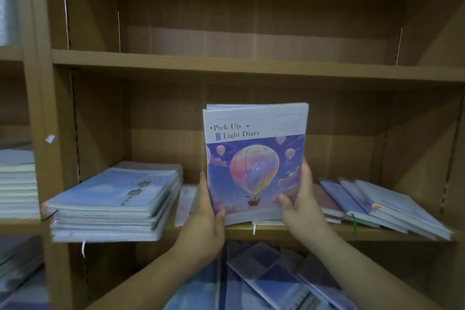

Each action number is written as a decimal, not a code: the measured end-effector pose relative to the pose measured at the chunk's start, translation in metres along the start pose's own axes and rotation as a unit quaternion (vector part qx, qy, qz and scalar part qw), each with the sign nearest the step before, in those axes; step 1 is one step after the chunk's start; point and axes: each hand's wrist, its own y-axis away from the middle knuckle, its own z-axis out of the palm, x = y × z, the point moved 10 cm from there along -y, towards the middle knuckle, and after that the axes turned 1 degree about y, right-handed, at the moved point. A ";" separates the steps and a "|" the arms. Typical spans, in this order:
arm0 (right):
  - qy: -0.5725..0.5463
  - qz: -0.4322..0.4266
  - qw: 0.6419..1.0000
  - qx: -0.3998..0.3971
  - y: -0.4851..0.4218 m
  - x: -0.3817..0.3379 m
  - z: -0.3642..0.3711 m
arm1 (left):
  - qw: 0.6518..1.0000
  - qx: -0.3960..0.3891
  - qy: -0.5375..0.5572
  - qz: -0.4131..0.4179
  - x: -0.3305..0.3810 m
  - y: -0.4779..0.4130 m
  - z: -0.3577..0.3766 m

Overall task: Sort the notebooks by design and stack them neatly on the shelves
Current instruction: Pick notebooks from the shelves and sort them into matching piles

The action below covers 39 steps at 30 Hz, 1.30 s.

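Nearest, on the bottom shelf below my arms: loose notebooks [264, 279] in blue check and sky covers, lying crooked and overlapping. One has a wire spiral edge.

My left grip [206, 219] is curled round the left edge of a bundle of notebooks [254, 158], thumb on the front cover and fingers up the side. My right grip [300, 206] clamps the right edge the same way, thumb on the cover's lower corner. Both grips are narrow and holding the bundle.

The bundle stands upright and faces me, bottom edge down at the front of the middle shelf [276, 231]. I can't tell if it touches the shelf. The front cover reads "Pick Up Light Diary" on a white band. Below that are pink hot-air balloons on purple sky. The small print top right is unreadable.

Same shelf, left: a flat stack [118, 199] with pale blue sky covers, overhanging the front edge, ribbon markers dangling. Just behind my left grip lies one thin notebook [186, 201]. Right: a slumped row [377, 204] of lilac notebooks, leaning and overlapping.

Far left, next compartment: another pile [16, 184], page edges toward me.

Above: the upper shelf board [226, 63].
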 end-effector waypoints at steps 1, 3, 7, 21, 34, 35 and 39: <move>-0.001 -0.001 1.000 0.006 0.001 -0.003 -0.001 | 1.000 -0.005 0.005 0.003 0.001 0.002 0.000; -0.004 -0.002 1.000 0.020 0.003 -0.006 -0.002 | 1.000 -0.005 0.009 0.013 0.007 0.003 -0.009; 0.012 0.000 1.000 0.011 0.012 -0.016 0.011 | 0.999 -0.005 -0.026 0.047 0.020 0.014 -0.041; -0.013 0.052 0.996 -0.071 -0.015 -0.096 0.149 | 0.983 0.154 -0.089 -0.035 -0.019 0.013 -0.226; 0.007 0.067 0.953 -0.294 -0.011 -0.110 0.230 | 0.869 0.205 -0.446 0.052 -0.054 0.024 -0.288; -0.005 0.055 0.955 -0.292 -0.010 -0.110 0.230 | 0.874 0.188 -0.434 0.111 -0.043 0.028 -0.277; 0.016 -0.007 0.956 -0.293 -0.008 -0.109 0.234 | 0.873 0.019 -0.429 0.231 -0.013 0.035 -0.212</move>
